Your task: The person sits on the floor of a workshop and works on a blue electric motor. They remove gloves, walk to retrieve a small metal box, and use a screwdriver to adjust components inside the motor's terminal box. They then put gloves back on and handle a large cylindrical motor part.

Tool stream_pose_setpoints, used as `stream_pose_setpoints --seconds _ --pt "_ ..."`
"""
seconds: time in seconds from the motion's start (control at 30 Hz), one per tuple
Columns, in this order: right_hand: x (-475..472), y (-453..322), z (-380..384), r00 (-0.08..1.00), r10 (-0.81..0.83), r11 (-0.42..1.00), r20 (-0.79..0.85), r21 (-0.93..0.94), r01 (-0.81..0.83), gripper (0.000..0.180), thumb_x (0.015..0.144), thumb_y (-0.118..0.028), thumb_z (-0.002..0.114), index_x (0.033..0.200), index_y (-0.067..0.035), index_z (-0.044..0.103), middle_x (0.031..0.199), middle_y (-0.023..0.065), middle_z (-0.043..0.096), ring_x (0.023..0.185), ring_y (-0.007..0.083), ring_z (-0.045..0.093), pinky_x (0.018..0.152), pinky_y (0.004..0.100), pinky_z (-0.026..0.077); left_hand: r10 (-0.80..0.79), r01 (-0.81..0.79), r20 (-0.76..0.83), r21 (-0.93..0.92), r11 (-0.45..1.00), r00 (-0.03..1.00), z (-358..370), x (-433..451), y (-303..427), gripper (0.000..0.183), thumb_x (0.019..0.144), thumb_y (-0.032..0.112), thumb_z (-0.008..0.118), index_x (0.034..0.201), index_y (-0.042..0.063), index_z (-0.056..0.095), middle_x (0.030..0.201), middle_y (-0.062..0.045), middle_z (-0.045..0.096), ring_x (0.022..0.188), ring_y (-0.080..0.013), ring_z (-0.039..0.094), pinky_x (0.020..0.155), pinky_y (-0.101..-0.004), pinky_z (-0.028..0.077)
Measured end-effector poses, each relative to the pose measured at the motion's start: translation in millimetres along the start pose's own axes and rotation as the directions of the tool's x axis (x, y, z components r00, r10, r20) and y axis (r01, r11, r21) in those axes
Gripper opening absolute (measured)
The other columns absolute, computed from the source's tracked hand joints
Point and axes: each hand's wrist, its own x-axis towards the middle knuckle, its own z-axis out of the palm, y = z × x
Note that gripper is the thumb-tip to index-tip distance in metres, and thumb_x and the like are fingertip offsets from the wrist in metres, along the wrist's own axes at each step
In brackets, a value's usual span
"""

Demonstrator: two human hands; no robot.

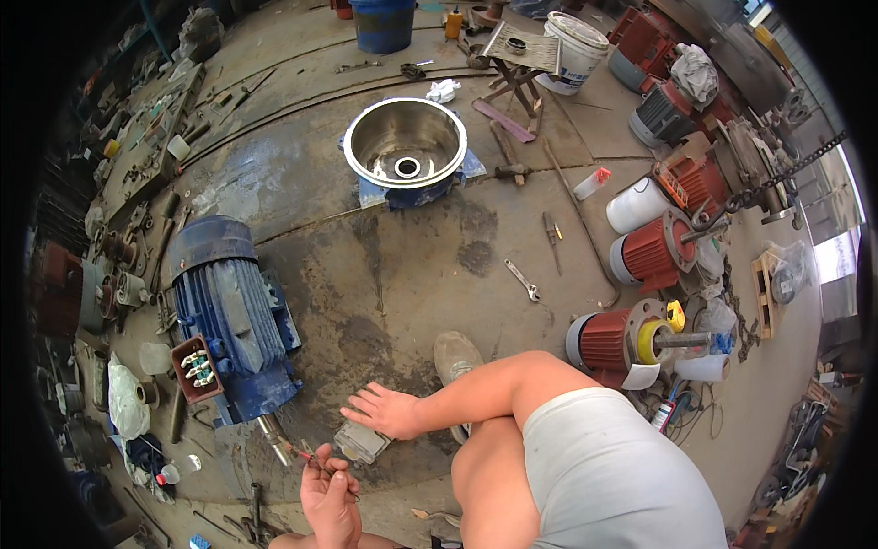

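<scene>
My right hand (384, 412) lies palm down with its fingers spread, over the upper edge of a grey metal cover (362, 442) on the floor. Pinched in my left hand (333, 491) is a thin small item with a red part (306, 454); its exact kind is unclear. Just beyond that hand is the bare steel shaft (276, 442) of a blue electric motor (230, 302), which lies on its side. The motor's brown terminal box (197, 370) is uncovered, showing pale terminals inside.
Ahead stands a blue housing with a round machined bowl (406, 144). An adjustable wrench (523, 280), a hammer (509, 154) and a long bar (579, 219) lie on the floor. Red motors (610, 343) line the right side. A bottle (171, 473) sits at left.
</scene>
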Motion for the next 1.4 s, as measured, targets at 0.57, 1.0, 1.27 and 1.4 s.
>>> stream_pose_setpoints --seconds 0.57,1.0,1.27,1.4 --pt "-122 43 -107 0.591 0.763 0.608 -0.263 0.602 -0.517 0.129 0.069 -0.033 0.098 0.172 -0.004 0.025 0.16 0.0259 0.046 0.144 0.0462 0.045 0.124 0.0533 0.04 0.321 -0.3 0.278 -0.118 0.947 0.905 97 35 12 0.01 0.115 0.004 0.053 0.124 0.001 0.058 0.115 -0.013 0.074 0.115 -0.0283 0.075 0.108 -0.0438 0.058" --pt "-303 186 -80 -0.679 0.642 -0.281 -0.356 0.715 -0.64 0.125 0.068 -0.039 0.101 0.168 -0.006 0.034 0.158 0.025 0.049 0.147 0.0457 0.048 0.124 0.0545 0.04 0.167 -0.212 0.59 0.008 0.977 0.79 332 151 -115 0.01 0.113 0.002 0.063 0.119 0.001 0.07 0.134 -0.011 0.075 0.136 -0.0175 0.066 0.116 -0.0332 0.05" --pt "-370 227 -75 -0.827 0.532 -0.575 -0.18 0.641 -0.509 0.134 0.066 -0.047 0.102 0.17 -0.002 0.031 0.166 0.0267 0.044 0.155 0.0419 0.042 0.131 0.0531 0.031 -0.159 0.158 0.726 0.071 0.985 0.669 375 146 -183 0.01 0.109 -0.001 0.064 0.112 0.003 0.073 0.136 -0.008 0.076 0.126 -0.0122 0.067 0.112 -0.0307 0.051" --pt "-384 237 -61 -0.801 0.572 -0.558 -0.176 0.632 -0.537 0.132 0.068 -0.044 0.102 0.17 -0.002 0.029 0.167 0.027 0.042 0.156 0.042 0.041 0.131 0.0531 0.031 -0.256 0.346 0.745 0.035 0.937 0.617 380 145 -201 0.013 0.107 -0.002 0.065 0.115 0.004 0.073 0.146 -0.011 0.072 0.122 -0.0127 0.067 0.109 -0.0313 0.053"
